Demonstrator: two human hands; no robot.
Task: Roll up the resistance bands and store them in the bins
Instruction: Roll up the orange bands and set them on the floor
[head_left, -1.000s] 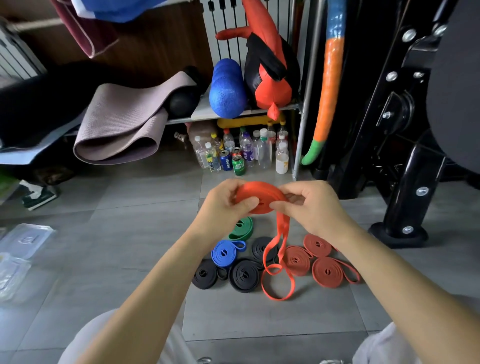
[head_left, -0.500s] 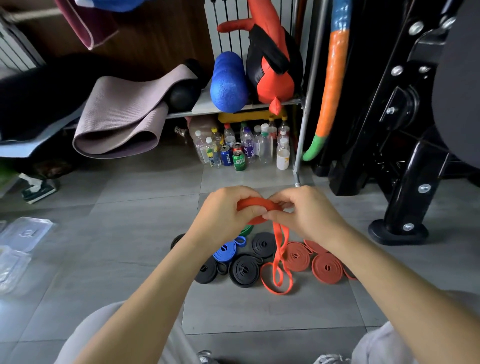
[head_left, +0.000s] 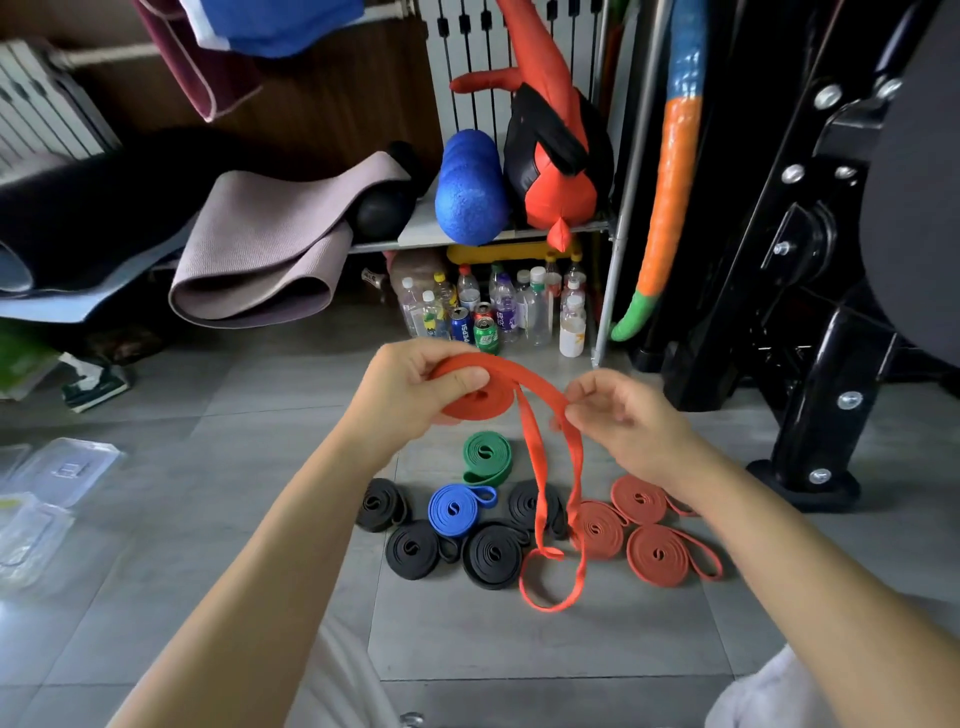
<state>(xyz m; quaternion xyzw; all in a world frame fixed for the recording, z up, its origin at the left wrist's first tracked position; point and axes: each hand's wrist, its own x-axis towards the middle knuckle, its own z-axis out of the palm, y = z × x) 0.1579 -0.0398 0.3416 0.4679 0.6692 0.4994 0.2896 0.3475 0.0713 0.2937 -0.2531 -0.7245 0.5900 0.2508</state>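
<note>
The step in hand is the rolling of one orange band (head_left: 540, 387): the left hand (head_left: 410, 384) grips the part already wound into a flat coil (head_left: 478, 405), thumb pressed on top and fingers curled beneath, while the right hand (head_left: 623, 421), just beside it, pinches the flat strap between thumb and forefinger a little way out from the coil. From between the two hands the unwound part hangs down as a long doubled loop (head_left: 550, 605), its lower end lying on the floor (head_left: 519, 654). Below the hands the finished rolls lie close together: a green roll (head_left: 485, 457) under the left hand, a blue roll (head_left: 454, 512) and four black rolls (head_left: 415, 551) nearer the person, and three red rolls (head_left: 660, 556) under the right hand. Well off to the left of the left hand lie the clear plastic bins (head_left: 67, 467), though the edge of the view is too warped to tell tubs from lids. I judge the winding under halfway and the storing not yet begun. The next move calls for the right hand to feed both layers flat and taut, smoothing the twist low in the loop, as the left turns the coil and clamps each new wrap so it cannot spring open
</note>
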